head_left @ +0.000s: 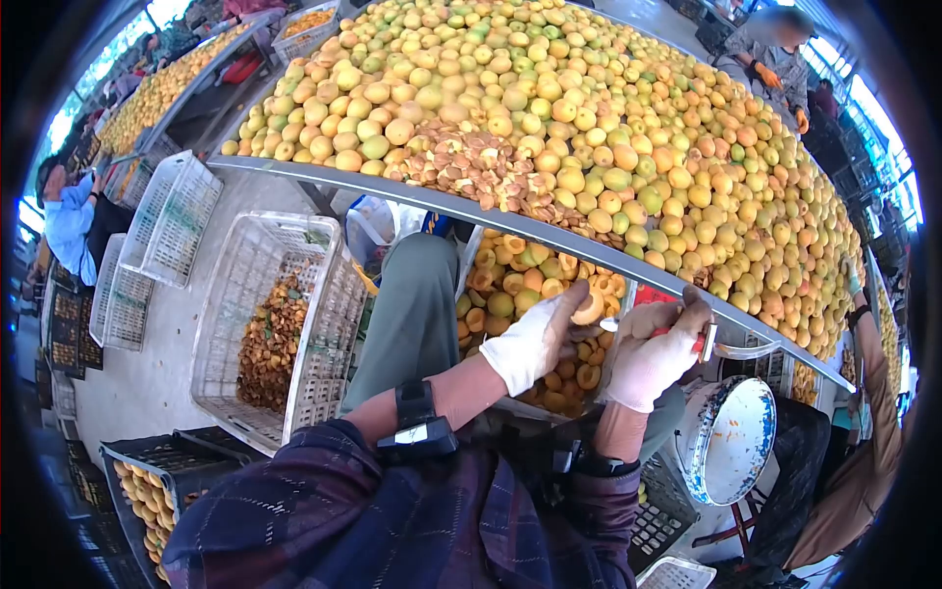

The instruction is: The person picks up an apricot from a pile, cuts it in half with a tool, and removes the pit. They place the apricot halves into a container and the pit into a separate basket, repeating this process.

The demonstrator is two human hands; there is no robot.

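My left hand (530, 342), in a white glove with bare fingertips, pinches an apricot (589, 308) that looks cut open. Close by on the right, my right hand (648, 358), gloved the same way, is closed round a small red-handled tool (700, 343). A short metal tip of the tool points at the apricot; the fingers hide the rest. Below both hands, apricot halves (498, 302) fill a crate between my knees. Just beyond lies the metal edge of a table (422, 196) heaped with whole apricots (589, 108). A pile of apricot pits (476, 165) sits near that edge.
On the left floor stands a white crate (218, 334) with brown pits and scraps inside. A white-and-blue bucket (699, 442) stands at my right. Black crates (172, 452) are at lower left. Co-workers sit at far left (71, 226), right (863, 471) and across the table (770, 64).
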